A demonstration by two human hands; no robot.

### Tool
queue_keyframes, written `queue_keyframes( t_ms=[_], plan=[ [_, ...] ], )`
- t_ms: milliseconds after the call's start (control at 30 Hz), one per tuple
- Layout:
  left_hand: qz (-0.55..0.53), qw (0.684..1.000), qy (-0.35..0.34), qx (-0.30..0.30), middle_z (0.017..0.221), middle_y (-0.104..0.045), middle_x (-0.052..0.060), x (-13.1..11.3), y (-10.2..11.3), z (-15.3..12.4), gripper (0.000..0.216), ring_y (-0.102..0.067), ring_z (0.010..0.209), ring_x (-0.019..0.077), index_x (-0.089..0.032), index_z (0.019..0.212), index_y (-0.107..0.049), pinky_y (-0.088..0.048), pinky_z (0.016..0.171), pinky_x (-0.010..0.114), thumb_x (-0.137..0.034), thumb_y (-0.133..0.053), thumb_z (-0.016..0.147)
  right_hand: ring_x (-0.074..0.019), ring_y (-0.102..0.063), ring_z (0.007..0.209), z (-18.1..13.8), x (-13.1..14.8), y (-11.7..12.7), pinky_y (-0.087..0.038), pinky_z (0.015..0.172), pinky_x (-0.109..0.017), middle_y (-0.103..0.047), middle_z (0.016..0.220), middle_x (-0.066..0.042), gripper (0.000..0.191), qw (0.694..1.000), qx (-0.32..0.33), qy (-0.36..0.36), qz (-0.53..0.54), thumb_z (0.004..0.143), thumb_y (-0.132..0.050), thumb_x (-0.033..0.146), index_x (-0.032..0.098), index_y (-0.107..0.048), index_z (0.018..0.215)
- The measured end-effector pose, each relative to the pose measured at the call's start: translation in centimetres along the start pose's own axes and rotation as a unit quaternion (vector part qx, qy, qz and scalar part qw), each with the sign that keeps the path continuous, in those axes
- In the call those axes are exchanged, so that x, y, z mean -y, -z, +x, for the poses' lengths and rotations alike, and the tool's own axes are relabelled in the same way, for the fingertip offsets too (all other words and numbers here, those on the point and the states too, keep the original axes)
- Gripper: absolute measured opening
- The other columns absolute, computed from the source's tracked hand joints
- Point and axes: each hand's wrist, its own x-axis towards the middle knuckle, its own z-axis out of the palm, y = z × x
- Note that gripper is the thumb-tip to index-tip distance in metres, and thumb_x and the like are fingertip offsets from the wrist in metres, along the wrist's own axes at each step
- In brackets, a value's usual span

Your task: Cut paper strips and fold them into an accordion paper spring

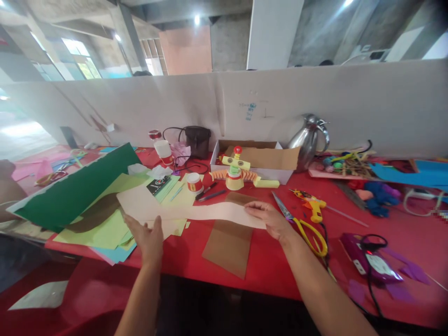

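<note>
Two hands worked at a red-covered bench (280, 275) in the head view. Taking the pale paper strip (210, 212) as the clock's centre, its right end sat pinched between the thumb and fingers of the right hand (268, 219); the left hand (149, 240), at 8 o'clock, touched its lower edge with fingers and thumb spread, though I could not tell whether they gripped. The strip crossed one brown sheet (229, 249), hiding part of it. At 1 o'clock one paper figure (235, 179) stood before one white box (285, 177), blocking some of its wall; brown cardboard (261, 157) lay across the box, and its smaller contents were unclear. One tub (194, 184) and two pens (212, 193) lay at 12 o'clock. One pair of yellow-handled scissors (313, 238) and one glue gun (315, 210) occupied 3 o'clock, one steel jug (306, 137) 2 o'clock, and one green board (77, 191) 9 o'clock.
</note>
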Motion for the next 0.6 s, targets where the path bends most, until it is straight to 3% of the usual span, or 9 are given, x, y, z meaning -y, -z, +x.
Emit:
queue_keyframes(
  t_ms=[67,133,233,300,367,467,600],
  plan=[
    [0.099,0.984,-0.141,0.033,0.152,-0.035,0.015,-1.6,-0.7,-1.7,0.068,-0.008,0.147,0.0314,-0.021,0.140,-0.041,-0.010,0.117,0.049,-0.032,-0.068,0.078,-0.0166,-0.064,0.074,-0.4,0.4,0.0,-0.047,0.069,-0.028,-0.072,0.082,-0.004,0.032,0.998,0.043,0.027,-0.045,0.067,-0.077,0.044,0.019,-0.073,0.085],
    [0.156,0.937,-0.266,0.167,0.146,-0.046,0.012,-3.4,-1.5,-3.4,0.062,-0.011,0.147,0.0325,-0.024,0.136,-0.048,-0.008,0.116,0.050,-0.028,-0.068,0.078,-0.0164,-0.063,0.073,-0.9,0.8,-0.1,-0.046,0.068,-0.028,-0.072,0.080,-0.003,0.028,0.988,0.106,0.049,-0.101,0.070,-0.076,0.043,0.019,-0.074,0.084],
    [0.185,0.858,-0.353,0.323,0.118,-0.068,0.007,-5.5,-2.7,-5.3,0.038,-0.044,0.131,0.0312,-0.030,0.119,-0.064,0.001,0.115,0.054,-0.020,-0.060,0.083,-0.0168,-0.062,0.074,-1.6,1.2,-0.3,-0.044,0.066,-0.027,-0.071,0.082,-0.004,0.025,0.972,0.167,0.072,-0.150,0.073,-0.075,0.042,0.019,-0.075,0.083],
    [0.192,0.839,-0.360,0.360,0.096,-0.073,0.005,-6.1,-3.1,-5.5,0.028,-0.061,0.107,0.0260,-0.028,0.103,-0.071,-0.001,0.115,0.054,-0.016,-0.052,0.086,-0.0168,-0.062,0.074,-1.8,1.2,-0.2,-0.044,0.064,-0.027,-0.070,0.081,-0.004,0.026,0.971,0.156,0.079,-0.162,0.072,-0.074,0.043,0.020,-0.075,0.083],
    [0.192,0.844,-0.347,0.362,0.085,-0.072,0.003,-6.0,-2.9,-4.9,0.025,-0.064,0.090,0.0221,-0.027,0.089,-0.073,-0.013,0.114,0.050,-0.017,-0.051,0.086,-0.0164,-0.061,0.073,-1.7,1.0,0.1,-0.044,0.065,-0.027,-0.069,0.079,-0.003,0.027,0.974,0.129,0.078,-0.167,0.070,-0.077,0.042,0.019,-0.074,0.084],
    [0.174,0.865,-0.297,0.365,0.083,-0.071,0.004,-5.2,-1.8,-3.2,0.020,-0.063,0.082,0.0208,-0.026,0.084,-0.074,-0.036,0.100,0.040,-0.022,-0.054,0.086,-0.0152,-0.060,0.074,-1.1,0.6,0.5,-0.044,0.069,-0.028,-0.068,0.081,-0.002,0.029,0.980,0.081,0.096,-0.153,0.067,-0.079,0.039,0.019,-0.071,0.087],
    [0.129,0.907,-0.181,0.358,0.087,-0.070,0.005,-3.6,-0.2,-1.0,0.014,-0.063,0.082,0.0205,-0.023,0.083,-0.073,-0.044,0.078,0.030,-0.029,-0.061,0.083,-0.0144,-0.057,0.073,-0.4,0.1,0.8,-0.044,0.069,-0.027,-0.066,0.081,-0.001,0.031,0.987,-0.026,0.123,-0.095,0.069,-0.077,0.040,0.018,-0.069,0.089]
  ],
)
